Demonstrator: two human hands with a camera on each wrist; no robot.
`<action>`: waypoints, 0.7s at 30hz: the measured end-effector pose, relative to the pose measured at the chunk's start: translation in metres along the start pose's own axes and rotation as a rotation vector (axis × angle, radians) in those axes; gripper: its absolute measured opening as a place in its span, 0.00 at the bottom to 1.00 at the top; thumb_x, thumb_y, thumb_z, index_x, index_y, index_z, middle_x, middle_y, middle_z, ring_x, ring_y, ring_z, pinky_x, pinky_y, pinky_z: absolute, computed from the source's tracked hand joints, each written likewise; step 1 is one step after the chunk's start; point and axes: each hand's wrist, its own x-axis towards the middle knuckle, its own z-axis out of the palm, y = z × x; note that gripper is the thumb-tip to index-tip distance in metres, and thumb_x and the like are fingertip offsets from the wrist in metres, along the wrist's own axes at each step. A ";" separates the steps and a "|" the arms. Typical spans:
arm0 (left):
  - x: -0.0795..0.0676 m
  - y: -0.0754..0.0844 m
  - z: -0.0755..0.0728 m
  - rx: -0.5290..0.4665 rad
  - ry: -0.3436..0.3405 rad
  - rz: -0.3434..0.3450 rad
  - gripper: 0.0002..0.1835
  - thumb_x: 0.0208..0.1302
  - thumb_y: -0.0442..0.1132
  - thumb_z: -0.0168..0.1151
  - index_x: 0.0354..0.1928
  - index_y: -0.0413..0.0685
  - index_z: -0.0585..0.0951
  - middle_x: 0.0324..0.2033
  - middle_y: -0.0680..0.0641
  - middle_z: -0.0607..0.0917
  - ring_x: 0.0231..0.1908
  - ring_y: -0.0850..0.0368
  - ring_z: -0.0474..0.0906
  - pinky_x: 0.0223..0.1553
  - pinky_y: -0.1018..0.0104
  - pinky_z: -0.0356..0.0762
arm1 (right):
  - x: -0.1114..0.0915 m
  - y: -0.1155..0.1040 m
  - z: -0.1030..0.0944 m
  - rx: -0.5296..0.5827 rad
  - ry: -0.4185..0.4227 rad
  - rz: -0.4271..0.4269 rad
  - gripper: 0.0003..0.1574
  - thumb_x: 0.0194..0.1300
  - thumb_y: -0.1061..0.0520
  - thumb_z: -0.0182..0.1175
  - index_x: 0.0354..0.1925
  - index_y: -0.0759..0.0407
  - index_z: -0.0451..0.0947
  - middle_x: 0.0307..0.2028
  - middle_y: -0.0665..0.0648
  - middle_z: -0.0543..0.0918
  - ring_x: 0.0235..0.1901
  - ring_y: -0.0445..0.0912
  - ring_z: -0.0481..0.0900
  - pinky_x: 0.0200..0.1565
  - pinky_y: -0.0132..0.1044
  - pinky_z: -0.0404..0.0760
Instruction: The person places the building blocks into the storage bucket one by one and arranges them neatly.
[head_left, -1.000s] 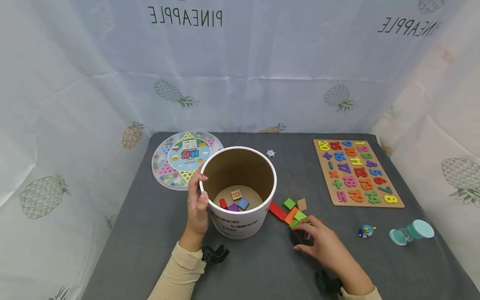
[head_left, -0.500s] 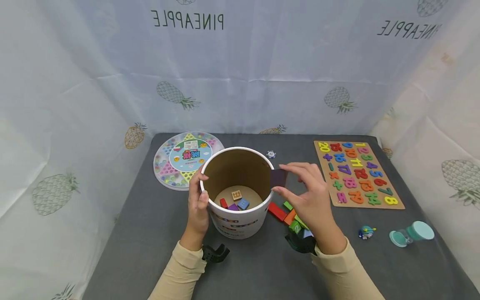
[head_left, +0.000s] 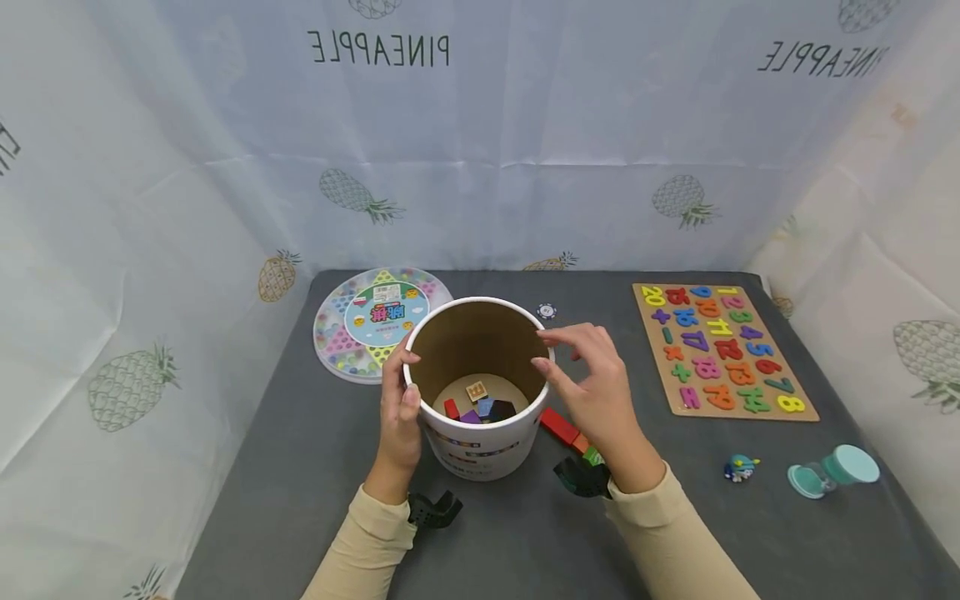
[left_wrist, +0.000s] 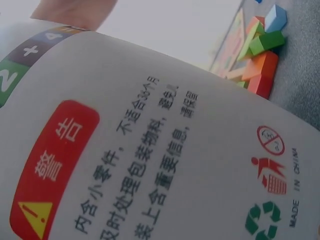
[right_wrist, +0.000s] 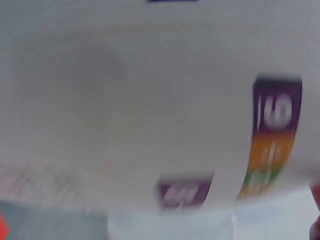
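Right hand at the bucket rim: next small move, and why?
Likely best: lower the right hand to the red block beside the bucket and pinch that block. The hand appears to hold nothing, a dark block lies in the bucket, an orange block and a green block also sit outside, and the left hand grips the bucket.

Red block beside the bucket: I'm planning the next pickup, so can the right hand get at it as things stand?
Probably yes: the right hand looks empty and is over the side of the bucket near the red block. Nothing seems to cover the block's top, though the bucket crowds one side.
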 end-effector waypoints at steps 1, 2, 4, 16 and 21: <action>0.000 0.000 0.000 -0.001 0.000 -0.001 0.26 0.68 0.50 0.43 0.54 0.31 0.60 0.66 0.36 0.60 0.66 0.38 0.52 0.61 0.44 0.54 | -0.004 0.005 -0.003 -0.012 0.018 0.021 0.22 0.54 0.56 0.71 0.49 0.50 0.81 0.42 0.47 0.80 0.40 0.45 0.68 0.40 0.40 0.67; 0.000 0.000 0.001 0.000 0.000 -0.002 0.26 0.68 0.50 0.43 0.54 0.32 0.60 0.66 0.36 0.60 0.66 0.38 0.52 0.61 0.44 0.54 | -0.009 0.011 -0.007 -0.027 0.030 0.050 0.21 0.55 0.56 0.70 0.49 0.50 0.81 0.41 0.47 0.79 0.39 0.45 0.67 0.40 0.39 0.66; 0.000 0.000 0.001 0.001 -0.005 -0.004 0.26 0.68 0.50 0.43 0.54 0.32 0.59 0.67 0.36 0.59 0.66 0.37 0.52 0.60 0.43 0.55 | -0.021 0.022 -0.014 -0.071 0.040 0.115 0.18 0.57 0.56 0.69 0.47 0.50 0.82 0.41 0.47 0.79 0.39 0.44 0.67 0.39 0.39 0.65; -0.002 0.005 -0.001 0.057 -0.068 -0.079 0.28 0.68 0.53 0.43 0.55 0.36 0.56 0.70 0.43 0.54 0.68 0.42 0.47 0.59 0.37 0.53 | -0.104 0.085 -0.050 -0.275 -0.257 0.564 0.23 0.57 0.52 0.68 0.51 0.55 0.79 0.47 0.61 0.74 0.39 0.53 0.67 0.36 0.44 0.67; -0.003 0.004 -0.001 0.015 -0.061 -0.089 0.31 0.68 0.57 0.46 0.55 0.36 0.55 0.70 0.43 0.53 0.68 0.41 0.48 0.61 0.44 0.56 | -0.127 0.097 -0.057 -0.340 -0.406 0.695 0.35 0.51 0.44 0.71 0.56 0.56 0.76 0.51 0.65 0.70 0.45 0.56 0.68 0.41 0.50 0.71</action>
